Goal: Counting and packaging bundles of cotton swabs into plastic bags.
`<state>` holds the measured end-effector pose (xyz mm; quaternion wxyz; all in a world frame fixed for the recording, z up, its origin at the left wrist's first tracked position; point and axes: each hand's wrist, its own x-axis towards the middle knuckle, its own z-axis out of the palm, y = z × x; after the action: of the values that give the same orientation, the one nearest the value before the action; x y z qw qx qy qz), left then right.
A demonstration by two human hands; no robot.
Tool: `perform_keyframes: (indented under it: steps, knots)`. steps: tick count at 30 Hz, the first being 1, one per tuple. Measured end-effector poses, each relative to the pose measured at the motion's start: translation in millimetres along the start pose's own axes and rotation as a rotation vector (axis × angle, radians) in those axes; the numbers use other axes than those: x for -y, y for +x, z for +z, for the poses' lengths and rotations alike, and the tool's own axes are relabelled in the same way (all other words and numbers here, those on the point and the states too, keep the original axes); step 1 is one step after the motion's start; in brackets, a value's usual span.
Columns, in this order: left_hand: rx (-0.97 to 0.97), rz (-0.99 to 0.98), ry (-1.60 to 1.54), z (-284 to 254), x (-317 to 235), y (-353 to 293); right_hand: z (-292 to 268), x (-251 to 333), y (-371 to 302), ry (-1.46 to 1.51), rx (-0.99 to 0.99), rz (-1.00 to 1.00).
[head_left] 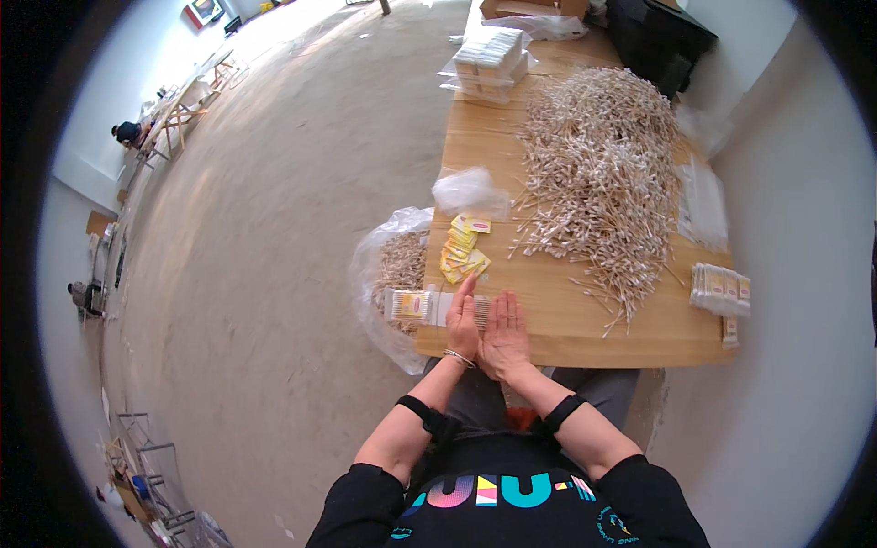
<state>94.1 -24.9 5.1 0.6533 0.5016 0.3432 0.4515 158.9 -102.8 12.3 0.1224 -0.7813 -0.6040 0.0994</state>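
Observation:
My left hand (463,321) stands on edge at the table's near edge, fingers stretched out. Beside it my right hand (504,336) is flat with straight fingers, and the heels of both hands meet. Between them lies a small row of cotton swabs (481,312), partly hidden by the hands. Left of my left hand is a clear plastic bag (438,309). A filled pack of cotton swabs (409,305) with a yellow label lies at the table's left edge. Just beyond my fingers several yellow cards (464,251) are spread in a loose pile.
A large heap of loose cotton swabs (603,160) covers the table's right side. Clear bags (470,194) lie beyond the cards. Finished packs (722,288) sit at the right edge, stacked white packs (491,57) at the far end. A sack of swabs (397,274) stands left of the table (566,342).

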Motion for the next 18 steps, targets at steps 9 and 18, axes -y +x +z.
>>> perform_keyframes:
  steps: [9, 18]
  knots:
    - [0.106, 0.206, 0.657, -35, -33, 0, -4, 39, 14, -0.011, 0.142, -0.037]
    - [-0.161, 0.277, 1.357, -119, -36, 37, 7, 57, 20, 0.063, -0.036, -0.005]
